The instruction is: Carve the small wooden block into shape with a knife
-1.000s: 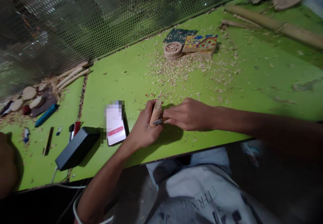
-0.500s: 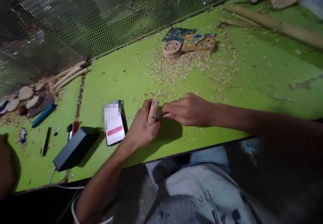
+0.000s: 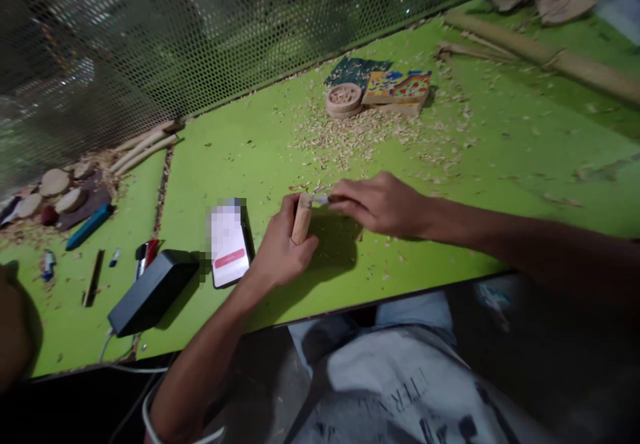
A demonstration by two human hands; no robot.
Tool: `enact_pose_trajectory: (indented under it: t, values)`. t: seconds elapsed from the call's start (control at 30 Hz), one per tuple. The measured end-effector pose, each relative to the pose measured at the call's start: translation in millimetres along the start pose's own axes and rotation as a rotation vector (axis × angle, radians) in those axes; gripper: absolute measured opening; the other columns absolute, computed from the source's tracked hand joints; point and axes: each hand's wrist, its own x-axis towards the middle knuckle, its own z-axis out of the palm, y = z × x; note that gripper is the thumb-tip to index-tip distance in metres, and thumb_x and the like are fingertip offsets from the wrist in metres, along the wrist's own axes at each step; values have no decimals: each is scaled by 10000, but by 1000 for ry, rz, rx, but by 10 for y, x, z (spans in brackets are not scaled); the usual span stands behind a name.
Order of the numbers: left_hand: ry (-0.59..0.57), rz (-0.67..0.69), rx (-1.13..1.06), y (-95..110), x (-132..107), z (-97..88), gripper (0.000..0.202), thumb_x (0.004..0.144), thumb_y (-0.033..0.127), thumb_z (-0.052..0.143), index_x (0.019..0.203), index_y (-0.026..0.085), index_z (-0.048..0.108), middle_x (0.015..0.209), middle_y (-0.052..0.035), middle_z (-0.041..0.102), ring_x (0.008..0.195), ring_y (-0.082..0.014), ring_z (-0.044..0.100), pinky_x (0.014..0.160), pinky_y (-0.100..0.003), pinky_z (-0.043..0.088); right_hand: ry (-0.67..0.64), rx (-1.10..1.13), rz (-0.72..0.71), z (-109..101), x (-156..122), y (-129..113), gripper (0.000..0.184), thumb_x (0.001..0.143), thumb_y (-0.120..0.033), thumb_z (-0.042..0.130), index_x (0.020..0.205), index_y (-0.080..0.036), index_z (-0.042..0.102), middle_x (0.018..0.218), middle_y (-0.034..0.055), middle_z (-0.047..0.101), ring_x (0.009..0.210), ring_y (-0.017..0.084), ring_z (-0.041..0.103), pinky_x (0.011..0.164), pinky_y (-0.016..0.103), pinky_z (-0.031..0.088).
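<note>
My left hand (image 3: 279,249) is closed around a short pale wooden stick (image 3: 301,219), held upright on the green table (image 3: 240,151). My right hand (image 3: 381,203) is closed on a small knife (image 3: 321,199) whose blade tip sits at the top end of the stick. Pale wood shavings (image 3: 350,139) lie scattered just beyond both hands.
A phone (image 3: 229,246) lies left of my left hand, beside a black box (image 3: 150,293) with a cable. Wooden discs (image 3: 55,182), sticks and small tools sit far left. A round carved piece (image 3: 343,97) and a painted block (image 3: 397,89) stand at the back. A perforated metal screen (image 3: 200,31) walls the table's rear.
The knife has slid up along the stick from its lower part to its top end, and my right hand moved away from me with it.
</note>
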Motion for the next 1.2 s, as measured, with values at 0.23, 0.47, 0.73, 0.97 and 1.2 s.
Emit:
enact_pose_trajectory:
  t: [0.23,0.47,0.73,0.97,1.2]
  values:
    - [-18,33,-36,22,9,17,508,750,246,588,1243,201,472,946,-37,627,777,-201,571,695,-353,444,-143,-46,-165,82,-63,-135,339,1138,-345,331,1150,-167,620,817,28,734,641,139,585,594,287,247]
    - [-14,31,-15,23,20,27,556,729,233,583,1270,195,459,976,-59,646,828,-239,603,755,-409,465,-118,-43,-112,92,-42,-145,384,1147,-399,313,1177,-162,614,828,37,756,607,147,586,585,293,239]
    - [14,52,110,18,18,28,578,777,305,595,1316,174,433,1023,-111,687,806,-258,630,715,-408,469,-167,-85,-150,73,-48,-197,293,1128,-338,390,1228,-172,610,854,35,771,626,142,601,588,298,218]
    - [130,74,386,-41,8,24,693,811,397,589,1412,123,380,1129,-198,696,849,-329,692,746,-486,549,-208,-153,-78,19,-35,-268,276,1118,-342,426,1138,-186,652,853,40,772,628,139,597,588,318,182]
    - [135,85,448,9,-12,15,644,859,415,534,1407,110,386,1139,-208,686,878,-346,706,744,-493,562,-229,-197,-62,-29,-34,-315,323,1129,-355,376,1146,-185,651,856,49,767,625,142,578,590,329,159]
